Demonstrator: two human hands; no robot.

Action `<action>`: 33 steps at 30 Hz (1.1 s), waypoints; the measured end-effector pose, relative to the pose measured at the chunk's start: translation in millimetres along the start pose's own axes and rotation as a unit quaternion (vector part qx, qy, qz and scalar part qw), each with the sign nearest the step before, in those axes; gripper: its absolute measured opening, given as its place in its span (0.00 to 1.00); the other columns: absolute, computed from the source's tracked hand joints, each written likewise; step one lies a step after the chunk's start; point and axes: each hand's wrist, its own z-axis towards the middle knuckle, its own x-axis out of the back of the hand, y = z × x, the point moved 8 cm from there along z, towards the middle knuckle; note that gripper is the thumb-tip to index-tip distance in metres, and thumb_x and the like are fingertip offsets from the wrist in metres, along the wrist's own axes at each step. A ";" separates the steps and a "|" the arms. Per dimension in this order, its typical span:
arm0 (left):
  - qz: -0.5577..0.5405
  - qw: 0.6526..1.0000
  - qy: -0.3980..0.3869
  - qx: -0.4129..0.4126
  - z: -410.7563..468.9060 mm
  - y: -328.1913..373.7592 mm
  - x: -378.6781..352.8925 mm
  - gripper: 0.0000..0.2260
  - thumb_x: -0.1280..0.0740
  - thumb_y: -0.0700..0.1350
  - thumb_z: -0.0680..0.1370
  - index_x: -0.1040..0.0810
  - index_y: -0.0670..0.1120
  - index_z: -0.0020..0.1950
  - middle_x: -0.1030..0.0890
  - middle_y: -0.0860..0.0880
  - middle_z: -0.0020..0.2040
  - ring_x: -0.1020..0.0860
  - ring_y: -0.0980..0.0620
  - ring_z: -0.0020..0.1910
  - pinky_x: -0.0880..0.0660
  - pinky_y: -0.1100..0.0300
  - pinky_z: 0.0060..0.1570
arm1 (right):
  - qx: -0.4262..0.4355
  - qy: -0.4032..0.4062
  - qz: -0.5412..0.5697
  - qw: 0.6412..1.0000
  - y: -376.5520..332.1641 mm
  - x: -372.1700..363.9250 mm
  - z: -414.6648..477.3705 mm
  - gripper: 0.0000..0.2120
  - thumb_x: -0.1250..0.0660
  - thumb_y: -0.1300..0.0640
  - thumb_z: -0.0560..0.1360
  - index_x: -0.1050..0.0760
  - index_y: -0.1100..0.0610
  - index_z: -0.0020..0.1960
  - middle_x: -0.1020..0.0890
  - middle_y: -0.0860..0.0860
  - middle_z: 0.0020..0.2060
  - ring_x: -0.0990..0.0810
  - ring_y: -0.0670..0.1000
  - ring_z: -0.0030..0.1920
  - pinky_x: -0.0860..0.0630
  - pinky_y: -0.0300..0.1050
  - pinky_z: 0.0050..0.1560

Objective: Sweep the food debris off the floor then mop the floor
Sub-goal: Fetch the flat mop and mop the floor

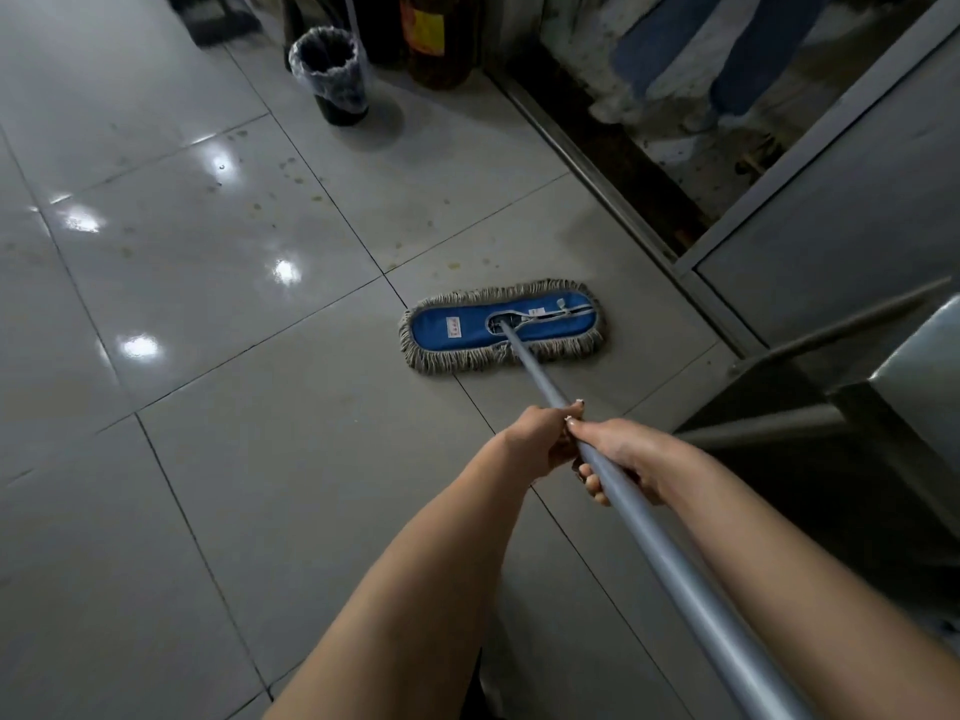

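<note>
Together both hands (576, 449) grip the smooth metal pole (535, 376) of the fringed blue mop (501, 327).

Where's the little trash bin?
In the head view, the bag-lined trash bin stands on the tiled floor near the top, left of centre, just left of a brown container and well beyond the mop head.

Grey tiled floor (234, 485) bears a blue fringed mop head (452, 332), a lined bin (332, 75), and yellowish spots (456, 264).
</note>
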 end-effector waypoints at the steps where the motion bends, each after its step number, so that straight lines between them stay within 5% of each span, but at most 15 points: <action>1: 0.002 1.000 -0.003 0.002 3.1 10.5 -0.3 0.09 0.35 0.43 0.78 0.30 0.37 0.45 0.27 0.44 0.35 0.25 0.49 0.32 0.23 0.61 0.30 | 0.001 -0.001 -0.001 1.000 -10.6 1.0 2.6 0.22 0.42 0.44 0.79 0.31 0.62 0.39 0.28 0.50 0.14 0.29 0.45 0.14 0.31 0.33 0.17; 6: 0.021 1.000 0.011 -0.001 14.7 51.3 2.4 0.09 0.36 0.43 0.78 0.31 0.39 0.42 0.28 0.45 0.33 0.26 0.50 0.31 0.24 0.63 0.27 | -0.002 -0.012 0.010 1.000 -48.2 3.0 14.9 0.21 0.43 0.44 0.80 0.32 0.61 0.39 0.29 0.50 0.14 0.30 0.45 0.14 0.31 0.32 0.17; 12: 0.039 0.999 0.010 -0.002 23.8 65.7 4.0 0.10 0.35 0.43 0.78 0.30 0.38 0.42 0.27 0.44 0.35 0.26 0.49 0.33 0.26 0.59 0.39 | -0.002 -0.018 0.025 1.000 -60.1 4.7 24.5 0.21 0.42 0.44 0.79 0.32 0.61 0.39 0.29 0.50 0.14 0.29 0.46 0.14 0.31 0.33 0.17; 17: 0.078 0.997 0.019 0.018 19.4 51.3 6.7 0.10 0.35 0.45 0.78 0.29 0.39 0.42 0.26 0.45 0.35 0.25 0.50 0.32 0.24 0.62 0.30 | 0.004 -0.014 0.059 0.998 -44.3 -2.3 21.0 0.21 0.44 0.45 0.80 0.32 0.61 0.38 0.30 0.51 0.19 0.31 0.45 0.13 0.32 0.31 0.16; 21: 0.092 0.995 0.014 0.030 15.7 29.2 -1.3 0.12 0.36 0.46 0.79 0.29 0.39 0.42 0.27 0.44 0.35 0.25 0.49 0.33 0.26 0.60 0.36 | 0.011 -0.002 0.068 0.998 -24.1 0.6 11.9 0.22 0.44 0.46 0.81 0.33 0.62 0.37 0.31 0.53 0.26 0.32 0.44 0.12 0.33 0.30 0.16; 33: 0.099 0.994 0.000 0.048 -11.9 -61.9 -47.4 0.13 0.38 0.46 0.80 0.29 0.39 0.39 0.26 0.45 0.32 0.26 0.50 0.33 0.26 0.61 0.35 | 0.034 -0.019 0.072 0.997 72.1 31.4 -15.0 0.20 0.45 0.47 0.81 0.33 0.61 0.38 0.31 0.54 0.27 0.32 0.44 0.12 0.33 0.30 0.17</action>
